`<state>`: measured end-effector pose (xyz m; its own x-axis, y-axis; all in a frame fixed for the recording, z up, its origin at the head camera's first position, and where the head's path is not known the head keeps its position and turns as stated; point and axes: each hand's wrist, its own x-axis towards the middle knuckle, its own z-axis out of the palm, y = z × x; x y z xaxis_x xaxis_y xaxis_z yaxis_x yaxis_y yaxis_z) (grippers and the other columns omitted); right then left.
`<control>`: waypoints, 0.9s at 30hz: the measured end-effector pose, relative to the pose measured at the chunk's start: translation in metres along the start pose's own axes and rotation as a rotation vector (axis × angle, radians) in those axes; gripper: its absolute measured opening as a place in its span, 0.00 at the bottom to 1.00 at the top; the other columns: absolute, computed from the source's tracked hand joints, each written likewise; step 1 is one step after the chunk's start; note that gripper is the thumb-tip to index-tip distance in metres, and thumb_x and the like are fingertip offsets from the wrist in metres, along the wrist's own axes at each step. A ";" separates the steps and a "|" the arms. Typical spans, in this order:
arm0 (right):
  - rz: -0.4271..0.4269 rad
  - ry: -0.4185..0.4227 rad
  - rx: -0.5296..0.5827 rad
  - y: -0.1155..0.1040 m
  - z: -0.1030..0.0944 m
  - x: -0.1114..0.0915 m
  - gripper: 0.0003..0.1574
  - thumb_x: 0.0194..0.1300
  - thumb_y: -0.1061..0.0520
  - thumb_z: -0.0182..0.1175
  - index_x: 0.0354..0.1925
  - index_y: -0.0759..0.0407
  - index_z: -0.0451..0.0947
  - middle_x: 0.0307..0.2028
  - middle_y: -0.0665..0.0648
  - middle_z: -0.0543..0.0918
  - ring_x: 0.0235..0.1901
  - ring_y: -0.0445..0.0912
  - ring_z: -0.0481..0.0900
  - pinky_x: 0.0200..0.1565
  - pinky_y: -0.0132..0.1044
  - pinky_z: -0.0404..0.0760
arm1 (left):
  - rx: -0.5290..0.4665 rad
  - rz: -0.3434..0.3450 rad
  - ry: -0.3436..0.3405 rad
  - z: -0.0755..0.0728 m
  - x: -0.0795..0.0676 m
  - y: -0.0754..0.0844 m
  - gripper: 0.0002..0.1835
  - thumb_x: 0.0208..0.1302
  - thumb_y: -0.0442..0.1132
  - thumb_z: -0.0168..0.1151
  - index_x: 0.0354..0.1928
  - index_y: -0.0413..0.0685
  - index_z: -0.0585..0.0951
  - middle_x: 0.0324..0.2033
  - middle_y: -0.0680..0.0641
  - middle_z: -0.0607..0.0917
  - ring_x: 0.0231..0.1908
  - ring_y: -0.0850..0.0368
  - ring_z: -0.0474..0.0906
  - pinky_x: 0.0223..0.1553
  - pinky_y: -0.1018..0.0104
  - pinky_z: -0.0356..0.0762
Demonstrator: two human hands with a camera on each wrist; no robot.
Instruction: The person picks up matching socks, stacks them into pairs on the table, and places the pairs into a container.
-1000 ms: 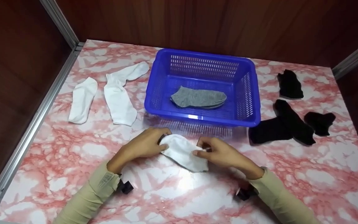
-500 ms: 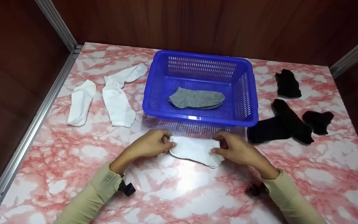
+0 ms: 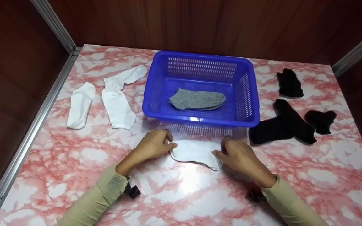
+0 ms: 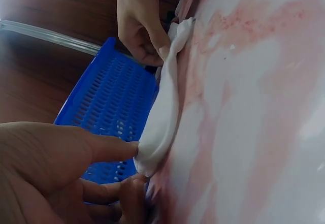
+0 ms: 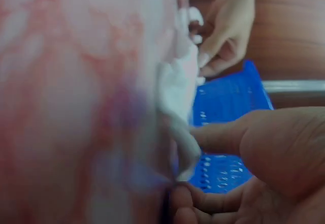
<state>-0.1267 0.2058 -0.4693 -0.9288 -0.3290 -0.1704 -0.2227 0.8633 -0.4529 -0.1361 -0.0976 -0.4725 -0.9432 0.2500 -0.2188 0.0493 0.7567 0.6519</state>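
Right in the middle of the desk (image 3: 181, 197), just in front of the blue basket (image 3: 200, 121), a white sock (image 3: 196, 152) is held at both ends! Its left end is pinched by the left hand (image 3: 151, 144), thumb and fingers narrow on the cloth; its right end is gripped the same way by the right hand (image 3: 240, 155). The basket is set towards the far edge, grey socks (image 3: 196, 99) laid inside. Towards the left edge, more white socks (image 3: 118, 106) are spread; towards the right edge, black socks (image 3: 295, 122) are scattered, two of them overlapped.
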 end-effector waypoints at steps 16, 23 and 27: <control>-0.167 0.060 0.225 0.004 -0.009 0.002 0.10 0.66 0.67 0.68 0.42 0.56 0.79 0.30 0.53 0.84 0.27 0.38 0.78 0.28 0.30 0.74 | -0.241 0.164 0.011 0.002 0.000 -0.006 0.06 0.65 0.27 0.64 0.41 0.43 0.85 0.37 0.45 0.86 0.35 0.59 0.80 0.40 0.66 0.80; -0.171 0.024 0.136 0.008 -0.007 0.006 0.08 0.63 0.65 0.71 0.41 0.59 0.85 0.34 0.55 0.87 0.32 0.42 0.81 0.34 0.33 0.78 | -0.080 0.171 0.031 0.005 -0.001 -0.001 0.15 0.62 0.26 0.62 0.48 0.40 0.90 0.37 0.43 0.87 0.38 0.54 0.80 0.44 0.59 0.81; -0.179 0.022 0.097 0.008 -0.006 0.007 0.10 0.62 0.65 0.72 0.42 0.59 0.84 0.34 0.56 0.86 0.34 0.44 0.81 0.37 0.37 0.79 | -0.013 0.184 0.040 0.005 -0.001 -0.002 0.15 0.60 0.26 0.64 0.47 0.41 0.91 0.36 0.44 0.88 0.38 0.53 0.81 0.44 0.58 0.81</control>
<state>-0.1369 0.2131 -0.4688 -0.8833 -0.4649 -0.0613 -0.3565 0.7506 -0.5563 -0.1333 -0.0958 -0.4773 -0.9309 0.3593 -0.0662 0.2184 0.6924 0.6876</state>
